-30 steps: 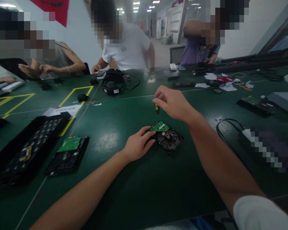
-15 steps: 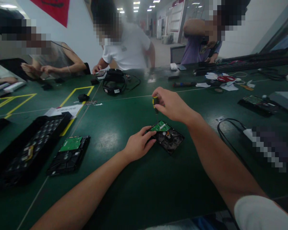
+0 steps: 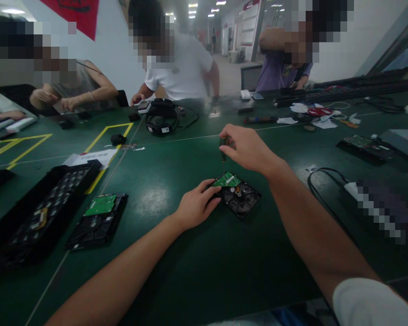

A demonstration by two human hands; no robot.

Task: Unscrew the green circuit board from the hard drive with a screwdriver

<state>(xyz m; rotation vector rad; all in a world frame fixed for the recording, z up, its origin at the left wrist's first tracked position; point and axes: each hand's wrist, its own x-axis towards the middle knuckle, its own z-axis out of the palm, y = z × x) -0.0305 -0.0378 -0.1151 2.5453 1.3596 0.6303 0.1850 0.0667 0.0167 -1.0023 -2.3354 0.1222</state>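
Note:
A black hard drive (image 3: 240, 198) with a green circuit board (image 3: 227, 179) on top lies on the green table (image 3: 177, 271) in front of me. My left hand (image 3: 194, 206) grips the drive's near left edge, fingers curled on it. My right hand (image 3: 246, 147) is pinched shut on the handle of a small screwdriver (image 3: 222, 155), held upright with its tip down on the circuit board.
A second hard drive (image 3: 97, 219) lies at the left beside a long black tray (image 3: 37, 213). A black cable (image 3: 321, 190) loops at the right. A headset (image 3: 161, 117), papers and tools lie farther back. Three other people work at the far side.
My right hand lifted the screwdriver a little off the board, then brought it back down upright onto it. My left hand stayed on the drive.

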